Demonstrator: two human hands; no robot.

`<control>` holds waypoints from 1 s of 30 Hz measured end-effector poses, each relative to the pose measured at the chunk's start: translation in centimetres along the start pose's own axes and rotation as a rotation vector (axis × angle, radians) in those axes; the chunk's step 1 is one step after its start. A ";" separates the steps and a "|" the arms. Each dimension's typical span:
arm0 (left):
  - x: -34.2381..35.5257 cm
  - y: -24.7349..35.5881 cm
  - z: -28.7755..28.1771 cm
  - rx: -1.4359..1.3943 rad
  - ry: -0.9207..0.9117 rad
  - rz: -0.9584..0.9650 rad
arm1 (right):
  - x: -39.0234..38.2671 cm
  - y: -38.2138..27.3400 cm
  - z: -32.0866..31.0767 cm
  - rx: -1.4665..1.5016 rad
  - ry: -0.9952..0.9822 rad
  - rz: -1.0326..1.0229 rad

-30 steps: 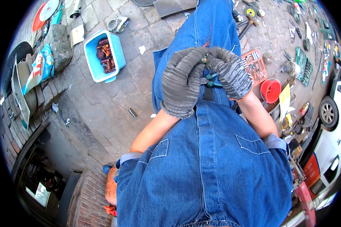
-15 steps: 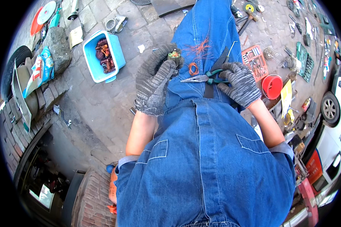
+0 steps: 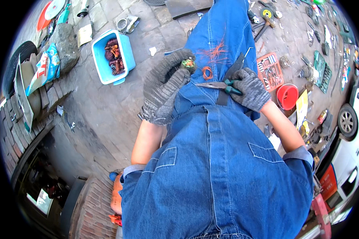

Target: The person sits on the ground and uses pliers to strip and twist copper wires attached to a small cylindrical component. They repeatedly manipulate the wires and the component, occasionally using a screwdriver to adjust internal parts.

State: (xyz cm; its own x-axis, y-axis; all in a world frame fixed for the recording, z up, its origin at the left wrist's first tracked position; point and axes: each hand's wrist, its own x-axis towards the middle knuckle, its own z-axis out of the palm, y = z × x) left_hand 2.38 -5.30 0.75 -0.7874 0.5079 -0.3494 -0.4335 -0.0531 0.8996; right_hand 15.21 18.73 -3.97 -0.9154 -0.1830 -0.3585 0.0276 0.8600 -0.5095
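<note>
A blue plastic tub [image 3: 127, 49] of rusty scrap sat on the paving at the left. The gloved left hand [image 3: 162, 85] was closed around a small green-and-copper wound part [image 3: 188, 63] above the denim lap. A loose copper wire ring [image 3: 207, 73] lay on the thigh. The gloved right hand [image 3: 249, 89] gripped green-handled pliers [image 3: 217, 85], tips pointing left. A red bowl [image 3: 287, 96] stood at the right.
</note>
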 end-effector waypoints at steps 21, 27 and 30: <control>0.0 2.1 0.2 0.379 -0.347 0.449 | -2.5 -3.0 -7.7 0.553 -0.328 -0.059; 0.2 2.3 -0.1 0.453 -0.432 0.491 | -3.0 -2.3 -6.8 0.608 -0.297 -0.092; 0.3 2.1 -0.3 0.418 -0.466 0.508 | -2.5 -3.2 -8.0 0.675 -0.354 -0.056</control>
State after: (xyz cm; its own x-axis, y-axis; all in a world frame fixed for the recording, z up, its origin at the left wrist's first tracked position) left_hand 1.10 -5.55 2.45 -0.5407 0.8194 0.1904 0.2010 -0.0940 0.9751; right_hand 14.15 20.23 4.82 -0.7428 -0.4573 -0.4890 0.3283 0.3877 -0.8613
